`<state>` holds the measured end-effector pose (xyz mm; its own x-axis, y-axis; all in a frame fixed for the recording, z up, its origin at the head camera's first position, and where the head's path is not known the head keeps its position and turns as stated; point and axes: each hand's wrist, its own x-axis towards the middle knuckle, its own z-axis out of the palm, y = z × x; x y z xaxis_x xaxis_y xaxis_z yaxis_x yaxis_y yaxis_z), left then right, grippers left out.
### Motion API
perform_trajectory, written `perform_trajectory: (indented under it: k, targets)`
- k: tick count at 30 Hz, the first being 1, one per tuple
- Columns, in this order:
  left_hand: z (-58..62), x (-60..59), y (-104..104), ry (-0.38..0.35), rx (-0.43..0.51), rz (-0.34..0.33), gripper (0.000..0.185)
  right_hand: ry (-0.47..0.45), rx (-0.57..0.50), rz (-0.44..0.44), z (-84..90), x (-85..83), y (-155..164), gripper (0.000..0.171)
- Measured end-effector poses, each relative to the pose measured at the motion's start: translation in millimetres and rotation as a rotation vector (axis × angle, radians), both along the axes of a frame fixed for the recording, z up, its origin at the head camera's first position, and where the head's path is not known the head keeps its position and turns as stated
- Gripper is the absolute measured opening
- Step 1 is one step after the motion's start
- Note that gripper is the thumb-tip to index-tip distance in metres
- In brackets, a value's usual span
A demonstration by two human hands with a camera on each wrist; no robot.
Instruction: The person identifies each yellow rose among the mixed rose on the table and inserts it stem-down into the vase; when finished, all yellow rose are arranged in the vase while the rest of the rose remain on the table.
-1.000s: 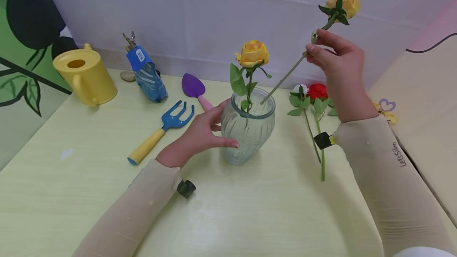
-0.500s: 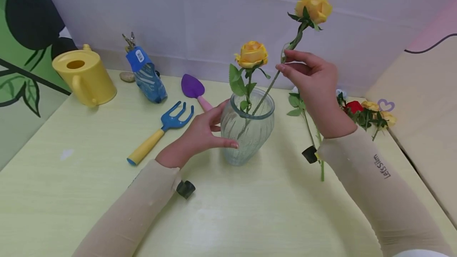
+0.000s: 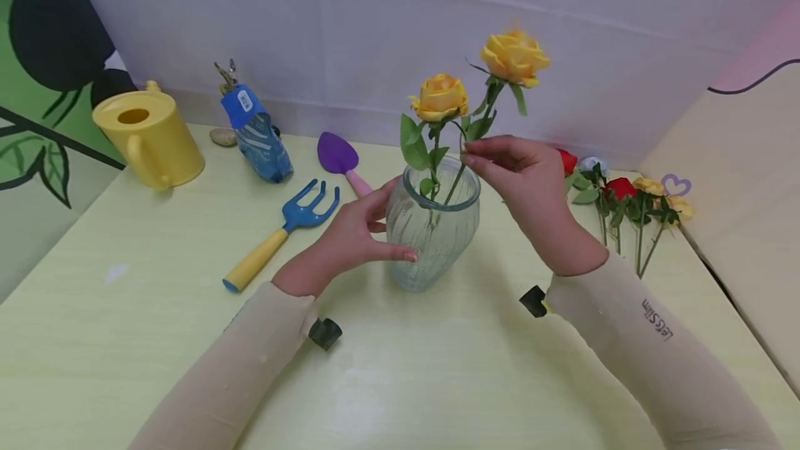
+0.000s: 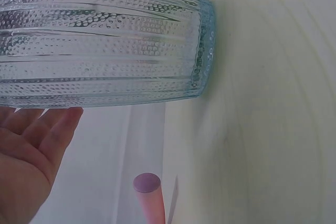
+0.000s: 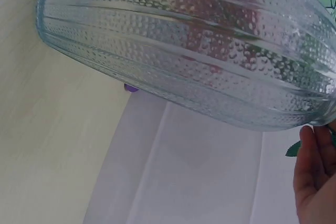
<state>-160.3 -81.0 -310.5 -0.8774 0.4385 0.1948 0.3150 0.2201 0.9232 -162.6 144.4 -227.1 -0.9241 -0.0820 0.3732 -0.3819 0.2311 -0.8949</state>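
Observation:
A ribbed clear glass vase [image 3: 431, 248] stands upright on the table, one yellow rose [image 3: 440, 98] leaning inside it. My left hand [image 3: 350, 231] holds the vase's left side, thumb across the front and fingers toward the back. In the left wrist view those fingers [image 4: 58, 129] lie along the textured glass. Above the rim, my right hand [image 3: 525, 176] pinches the stem of a second yellow rose [image 3: 515, 57] between thumb and fingers. That stem reaches down through the vase's mouth, with the bloom higher than the first one.
Several red, white and yellow roses [image 3: 625, 193] lie at the right back. To the left are a blue hand fork [image 3: 306, 212], a purple trowel [image 3: 337, 153], a blue bag [image 3: 259, 134] closed with a clip and a yellow watering can [image 3: 150, 137]. A pale cloth hangs behind.
My right hand has moved left and down with the second yellow rose, and its stem sits deeper in the vase. My left hand has stayed on the vase.

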Motion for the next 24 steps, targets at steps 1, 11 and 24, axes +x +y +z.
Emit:
perform_trajectory:
  k: [1,11,24]
  targets:
    - [0.1,0.4,0.1,0.002,0.002,-0.001,0.099,-0.004,0.014,0.005,-1.7,2.1,0.6,0.016]
    - [-0.3,1.3,-0.8,0.000,0.016,-0.006,0.100,-0.084,-0.197,0.058,-5.2,11.0,2.4,0.017]
    - [-1.7,0.4,-0.5,0.016,0.021,-0.008,0.101,-0.039,-0.262,0.071,-3.8,2.1,-6.9,0.011]
